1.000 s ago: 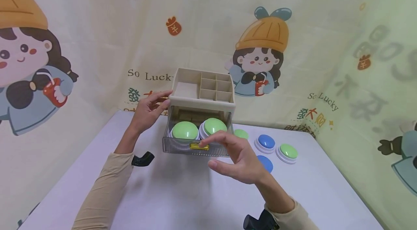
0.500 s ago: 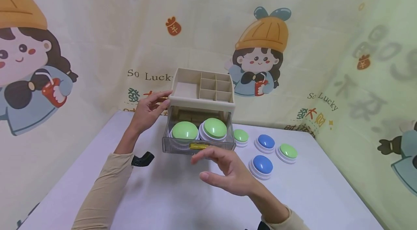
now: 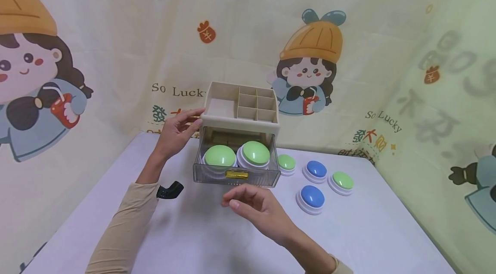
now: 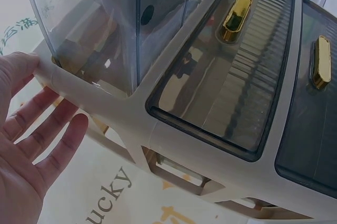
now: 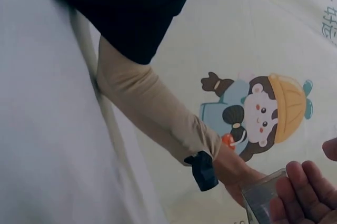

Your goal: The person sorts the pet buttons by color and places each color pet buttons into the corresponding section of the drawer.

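A cream desk organizer [image 3: 240, 124] stands on the table with its top drawer [image 3: 211, 174] pulled out. Inside the clear drawer sit two green dome buttons [image 3: 219, 155] with white bases. My left hand [image 3: 176, 134] rests on the organizer's upper left front corner, thumb and fingertips touching the frame; the left wrist view shows its fingers [image 4: 58, 155] fairly straight along the side. My right hand [image 3: 257, 211], empty with loosely bent fingers, hovers just in front of the drawer's gold handle [image 3: 237, 175]. In the right wrist view, its fingers [image 5: 305, 190] overlap the drawer corner.
To the drawer's right on the white table [image 3: 372, 222] are two blue buttons [image 3: 312, 196] and two green buttons [image 3: 342, 180]. The left wrist view shows two closed drawers [image 4: 221, 76] below the pulled one. A printed curtain [image 3: 240, 54] hangs close behind.
My right hand has come away from the gold handle, moving down and slightly left toward me, its fingers bending a little more. The left hand, organizer and drawer have stayed put.
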`<act>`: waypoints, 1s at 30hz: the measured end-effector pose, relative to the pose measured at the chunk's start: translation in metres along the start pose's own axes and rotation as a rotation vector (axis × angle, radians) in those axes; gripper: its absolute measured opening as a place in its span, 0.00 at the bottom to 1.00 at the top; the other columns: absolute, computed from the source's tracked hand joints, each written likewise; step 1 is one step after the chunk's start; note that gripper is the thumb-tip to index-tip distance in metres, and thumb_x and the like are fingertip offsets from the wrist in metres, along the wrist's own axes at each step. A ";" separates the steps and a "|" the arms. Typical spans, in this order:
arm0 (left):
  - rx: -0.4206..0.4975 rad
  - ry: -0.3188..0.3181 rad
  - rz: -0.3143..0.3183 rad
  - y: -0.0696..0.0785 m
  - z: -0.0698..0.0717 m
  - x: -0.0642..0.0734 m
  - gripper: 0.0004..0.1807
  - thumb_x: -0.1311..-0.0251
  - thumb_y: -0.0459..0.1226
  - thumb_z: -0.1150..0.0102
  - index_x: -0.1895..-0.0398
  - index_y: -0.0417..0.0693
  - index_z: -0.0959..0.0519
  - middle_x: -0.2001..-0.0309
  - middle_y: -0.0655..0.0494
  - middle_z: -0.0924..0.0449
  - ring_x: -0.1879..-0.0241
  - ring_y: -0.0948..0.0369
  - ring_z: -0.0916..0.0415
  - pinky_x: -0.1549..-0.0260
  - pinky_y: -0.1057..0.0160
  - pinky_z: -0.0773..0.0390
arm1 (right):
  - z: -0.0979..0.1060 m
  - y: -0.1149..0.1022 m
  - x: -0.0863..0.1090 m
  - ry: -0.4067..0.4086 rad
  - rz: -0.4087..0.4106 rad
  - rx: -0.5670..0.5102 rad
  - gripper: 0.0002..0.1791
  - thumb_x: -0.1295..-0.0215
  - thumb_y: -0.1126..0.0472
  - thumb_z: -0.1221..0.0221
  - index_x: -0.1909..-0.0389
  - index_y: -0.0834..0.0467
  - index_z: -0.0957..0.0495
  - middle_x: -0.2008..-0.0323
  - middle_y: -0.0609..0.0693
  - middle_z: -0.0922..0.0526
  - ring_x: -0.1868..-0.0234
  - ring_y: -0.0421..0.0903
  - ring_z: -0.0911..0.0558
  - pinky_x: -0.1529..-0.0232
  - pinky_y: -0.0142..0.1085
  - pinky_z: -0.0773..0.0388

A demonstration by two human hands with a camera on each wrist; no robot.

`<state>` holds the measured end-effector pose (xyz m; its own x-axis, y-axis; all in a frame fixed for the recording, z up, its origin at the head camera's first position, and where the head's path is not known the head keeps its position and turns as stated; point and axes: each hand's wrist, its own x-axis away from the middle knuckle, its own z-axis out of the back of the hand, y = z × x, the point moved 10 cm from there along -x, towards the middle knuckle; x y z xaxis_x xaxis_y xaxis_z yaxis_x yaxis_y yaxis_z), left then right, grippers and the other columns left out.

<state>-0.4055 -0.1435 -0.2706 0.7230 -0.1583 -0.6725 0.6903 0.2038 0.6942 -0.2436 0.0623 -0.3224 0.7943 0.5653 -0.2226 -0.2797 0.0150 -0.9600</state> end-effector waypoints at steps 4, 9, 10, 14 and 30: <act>-0.002 0.003 -0.005 0.000 0.000 0.000 0.22 0.28 0.33 0.41 0.32 0.47 0.23 0.36 0.47 0.22 0.46 0.69 0.22 0.51 0.73 0.20 | 0.001 0.010 0.001 0.045 -0.089 -0.060 0.17 0.24 0.59 0.43 0.45 0.69 0.21 0.50 0.59 0.14 0.46 0.46 0.15 0.38 0.35 0.22; 0.004 0.001 -0.016 0.000 0.000 -0.001 0.22 0.28 0.32 0.41 0.33 0.45 0.23 0.37 0.45 0.21 0.47 0.70 0.22 0.52 0.73 0.20 | -0.001 0.018 0.001 0.099 -0.174 -0.178 0.22 0.23 0.57 0.45 0.45 0.75 0.24 0.54 0.52 0.13 0.49 0.44 0.14 0.39 0.37 0.22; 0.005 0.001 -0.017 0.000 0.000 -0.001 0.22 0.28 0.32 0.41 0.33 0.45 0.23 0.37 0.45 0.21 0.47 0.70 0.22 0.53 0.73 0.20 | -0.001 0.019 0.001 0.108 -0.184 -0.208 0.22 0.23 0.57 0.45 0.45 0.75 0.24 0.55 0.51 0.13 0.50 0.44 0.15 0.39 0.37 0.22; 0.003 0.000 -0.022 0.001 0.000 -0.001 0.22 0.29 0.32 0.40 0.32 0.45 0.23 0.37 0.45 0.21 0.47 0.69 0.22 0.52 0.73 0.20 | -0.003 0.022 0.000 0.146 -0.214 -0.331 0.21 0.22 0.55 0.46 0.47 0.71 0.22 0.57 0.50 0.13 0.50 0.44 0.15 0.40 0.38 0.21; 0.009 0.002 -0.002 0.001 -0.001 -0.001 0.23 0.29 0.30 0.41 0.32 0.44 0.23 0.36 0.44 0.22 0.47 0.69 0.22 0.52 0.73 0.20 | 0.008 0.030 -0.004 0.279 -0.261 -0.451 0.26 0.22 0.49 0.47 0.43 0.69 0.21 0.56 0.52 0.12 0.50 0.47 0.15 0.41 0.38 0.20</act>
<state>-0.4057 -0.1420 -0.2698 0.7214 -0.1571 -0.6744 0.6921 0.1951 0.6949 -0.2599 0.0673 -0.3486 0.9348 0.3511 0.0528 0.1525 -0.2628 -0.9527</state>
